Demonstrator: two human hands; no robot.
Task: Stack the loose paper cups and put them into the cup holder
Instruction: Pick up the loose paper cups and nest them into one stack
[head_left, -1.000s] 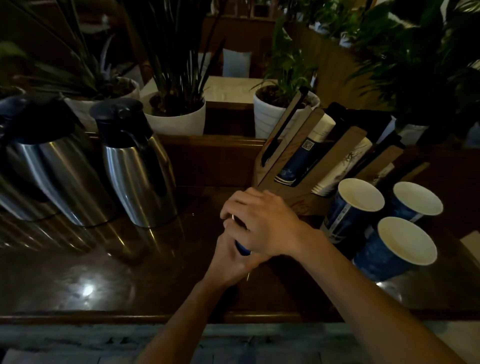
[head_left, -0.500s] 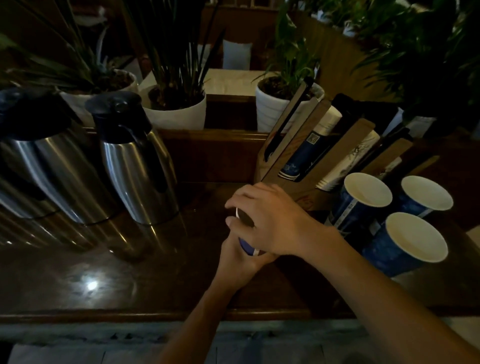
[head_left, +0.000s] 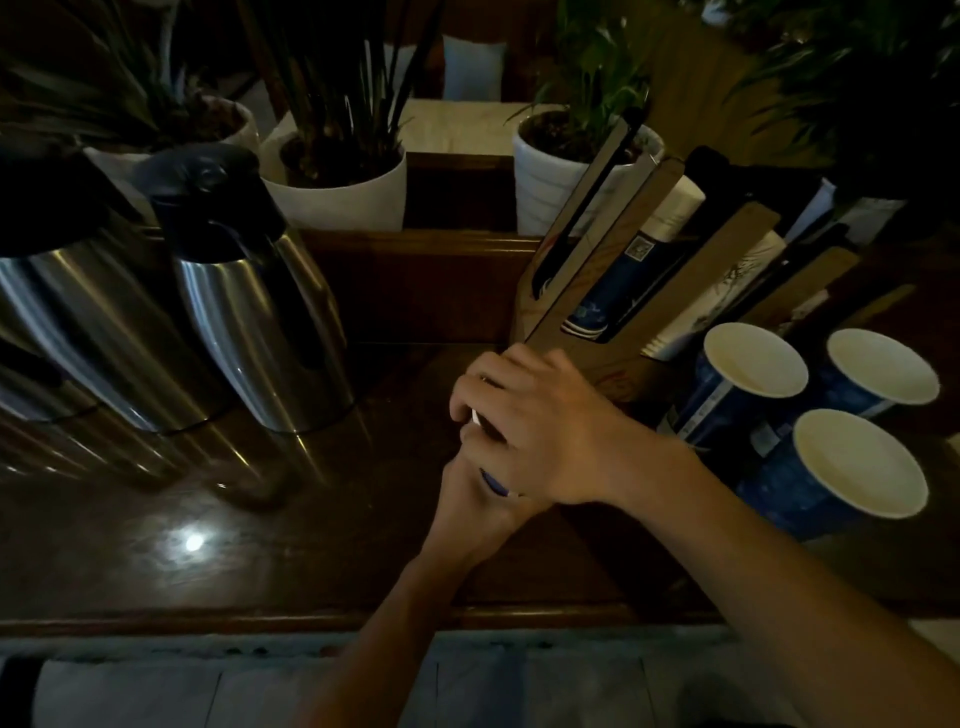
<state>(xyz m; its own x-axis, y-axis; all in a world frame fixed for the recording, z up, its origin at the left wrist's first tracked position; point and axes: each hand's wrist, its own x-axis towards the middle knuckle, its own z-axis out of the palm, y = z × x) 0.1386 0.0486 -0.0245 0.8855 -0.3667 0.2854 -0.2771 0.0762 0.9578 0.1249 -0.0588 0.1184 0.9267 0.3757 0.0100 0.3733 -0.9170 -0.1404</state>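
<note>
Right hand (head_left: 540, 426) fingers curled over a blue cup (head_left: 492, 480); left hand (head_left: 467, 501) grips it from below. Position: mid-surface, just before the cup holder (head_left: 724, 257) foot. Holder slots slant up toward the far right corner. Loose cups (head_left: 860, 462) stand at the right edge, nearer the right hand.

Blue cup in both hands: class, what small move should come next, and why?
Probably carry the held cup right and nest it into the nearest loose cup: left hand and right hand both grip it, and that cup stands open, unstacked.
</note>
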